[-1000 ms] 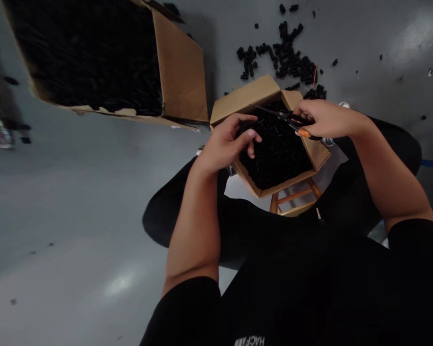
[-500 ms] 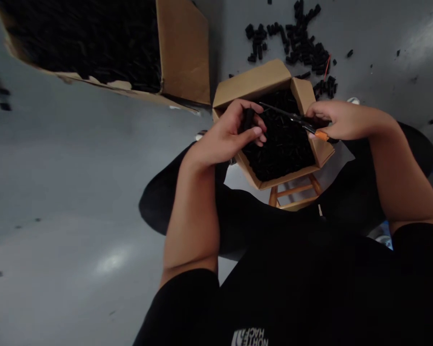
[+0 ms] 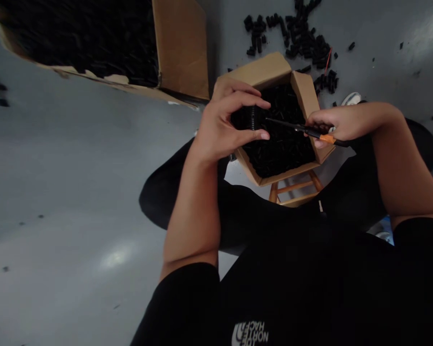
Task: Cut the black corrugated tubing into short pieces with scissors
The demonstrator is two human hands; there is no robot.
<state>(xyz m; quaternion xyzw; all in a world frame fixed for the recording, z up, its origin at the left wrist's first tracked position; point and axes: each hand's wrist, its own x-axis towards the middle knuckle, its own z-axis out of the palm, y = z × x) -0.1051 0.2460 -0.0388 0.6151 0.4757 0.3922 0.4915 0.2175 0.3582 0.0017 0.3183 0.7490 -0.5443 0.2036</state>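
Note:
My left hand [image 3: 231, 117] is over the left side of a cardboard box [image 3: 265, 72] filled with small black pieces. Its thumb and fingers are curved around a black ribbed piece [image 3: 253, 118]. Over the box's right edge, my right hand [image 3: 337, 126] holds long, thin black scissors with orange tape on the handle [image 3: 327, 139]. The scissors' tip points left and ends just beside the left hand's fingertips. The blades look closed or nearly so. Whether the tip touches the black piece cannot be made out.
A larger cardboard box [image 3: 182, 48] full of black pieces stands at the upper left. Many black pieces [image 3: 306, 41] lie scattered on the floor beyond the small box. A wooden stool [image 3: 296, 190] shows beneath the small box, between the legs.
The left hand has turned, and its fingers have spread higher around the black piece. My right hand has shifted slightly right and down, and the scissors lie flatter, with their tip lower.

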